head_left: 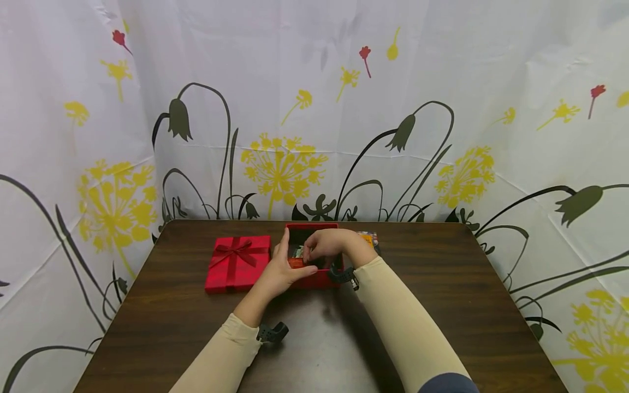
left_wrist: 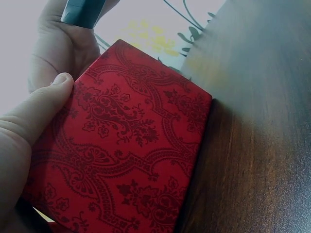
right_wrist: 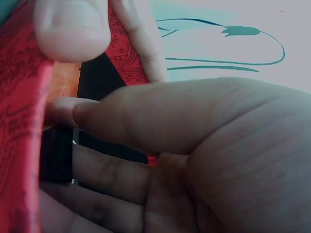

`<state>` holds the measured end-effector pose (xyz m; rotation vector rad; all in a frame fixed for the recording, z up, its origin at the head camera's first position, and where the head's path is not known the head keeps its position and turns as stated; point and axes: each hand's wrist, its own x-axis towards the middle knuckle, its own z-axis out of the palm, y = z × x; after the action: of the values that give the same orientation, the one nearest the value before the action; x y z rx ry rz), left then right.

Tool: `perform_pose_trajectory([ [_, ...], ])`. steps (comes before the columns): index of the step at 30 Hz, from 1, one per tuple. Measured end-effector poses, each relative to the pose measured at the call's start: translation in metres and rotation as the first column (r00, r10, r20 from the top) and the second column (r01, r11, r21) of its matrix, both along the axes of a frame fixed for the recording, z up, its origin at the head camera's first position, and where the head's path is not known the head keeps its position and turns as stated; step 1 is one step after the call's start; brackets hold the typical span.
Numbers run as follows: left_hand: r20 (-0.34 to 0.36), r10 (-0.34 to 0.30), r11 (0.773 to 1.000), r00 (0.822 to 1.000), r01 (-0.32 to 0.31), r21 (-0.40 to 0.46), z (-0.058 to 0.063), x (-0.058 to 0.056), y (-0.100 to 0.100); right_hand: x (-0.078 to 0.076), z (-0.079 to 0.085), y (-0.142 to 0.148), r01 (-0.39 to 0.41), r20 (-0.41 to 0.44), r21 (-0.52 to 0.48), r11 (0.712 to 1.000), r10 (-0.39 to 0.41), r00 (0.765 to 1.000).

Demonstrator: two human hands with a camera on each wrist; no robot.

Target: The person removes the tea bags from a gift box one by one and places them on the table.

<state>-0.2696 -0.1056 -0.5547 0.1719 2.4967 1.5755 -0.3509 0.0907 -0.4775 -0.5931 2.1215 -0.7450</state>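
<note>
On the table stands a red patterned gift box [head_left: 314, 281] without its lid, its inside dark. My left hand [head_left: 282, 270] holds it at the left front corner, thumb over the front rim and fingers along the left wall. My right hand [head_left: 326, 243] reaches inside with bent fingers. In the right wrist view its thumb and index finger meet at an orange packet [right_wrist: 65, 82], and a black surface [right_wrist: 56, 155] lies across its other fingers. A pale green-and-white piece [head_left: 297, 251] shows inside the box. The red lid [head_left: 218, 279], with a ribbon bow, lies just left.
Colourful packaging [head_left: 371, 240] lies behind the right wrist, partly hidden. The brown wooden table [head_left: 442, 305] extends to both sides and towards me. A white curtain [head_left: 295, 54] with printed flowers hangs along the table's back edge.
</note>
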Motion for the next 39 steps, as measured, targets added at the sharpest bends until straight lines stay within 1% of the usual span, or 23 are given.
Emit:
perform_pose_trajectory([
  [2,0.001,0.004,1.000,1.000,-0.004,0.000,-0.001,0.000,-0.001,0.000,-0.001,0.000,-0.031,0.002,0.004,1.000,0.031,1.000],
  [5,0.001,0.004,1.000,1.000,-0.004,0.003,0.000,0.000,-0.001,0.000,-0.002,0.000,-0.040,-0.006,0.001,0.999,0.040,0.999],
  [11,-0.010,-0.001,1.000,1.000,0.001,0.000,0.002,0.001,0.000,0.001,-0.006,0.003,0.046,-0.019,-0.065,0.997,-0.047,0.999],
  [15,-0.022,-0.001,1.000,1.000,0.001,-0.005,0.002,0.001,0.000,0.003,-0.009,0.006,0.130,0.005,-0.126,0.984,-0.130,0.991],
  [17,-0.023,0.001,1.000,1.000,-0.001,-0.004,0.002,0.002,0.000,0.004,-0.010,0.007,0.160,0.021,-0.151,0.975,-0.159,0.987],
  [20,-0.022,0.003,1.000,1.000,-0.003,-0.004,0.002,0.002,0.000,0.004,-0.010,0.008,0.163,0.034,-0.168,0.972,-0.160,0.987],
  [23,-0.021,0.000,1.000,1.000,0.000,-0.002,0.002,0.002,0.000,0.005,-0.011,0.010,0.130,0.003,-0.174,0.976,-0.132,0.991],
  [27,-0.020,-0.003,1.000,1.000,0.003,0.004,0.001,0.001,0.000,0.006,-0.010,0.011,0.144,-0.019,-0.198,0.970,-0.150,0.988],
  [32,-0.015,-0.003,1.000,1.000,0.003,0.005,0.001,0.001,0.000,0.006,-0.012,0.011,0.193,0.009,-0.231,0.954,-0.196,0.980],
  [36,-0.023,-0.008,1.000,1.000,0.008,0.003,0.002,0.000,0.000,0.004,-0.013,0.014,0.223,0.039,-0.274,0.935,-0.221,0.974],
  [39,-0.017,-0.009,1.000,1.000,0.009,0.008,0.002,0.001,-0.001,0.003,-0.013,0.018,0.244,0.053,-0.329,0.912,-0.240,0.969],
])
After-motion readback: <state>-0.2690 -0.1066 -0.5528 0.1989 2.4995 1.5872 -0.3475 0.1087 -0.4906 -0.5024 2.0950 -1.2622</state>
